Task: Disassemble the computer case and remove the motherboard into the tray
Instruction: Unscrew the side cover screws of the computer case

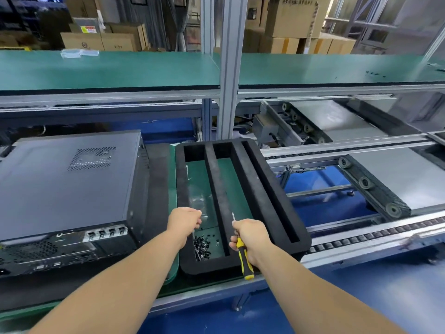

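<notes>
gripping a screwdriver (243,251), the right hand (250,237) hovers over the tray (272,189).

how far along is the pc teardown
Early. The computer case lies closed, cover on. Loose screws already sit in the foam tray. The right hand grips a screwdriver; the left hand hovers over the screws. Opening the case and moving the motherboard remain.
</notes>
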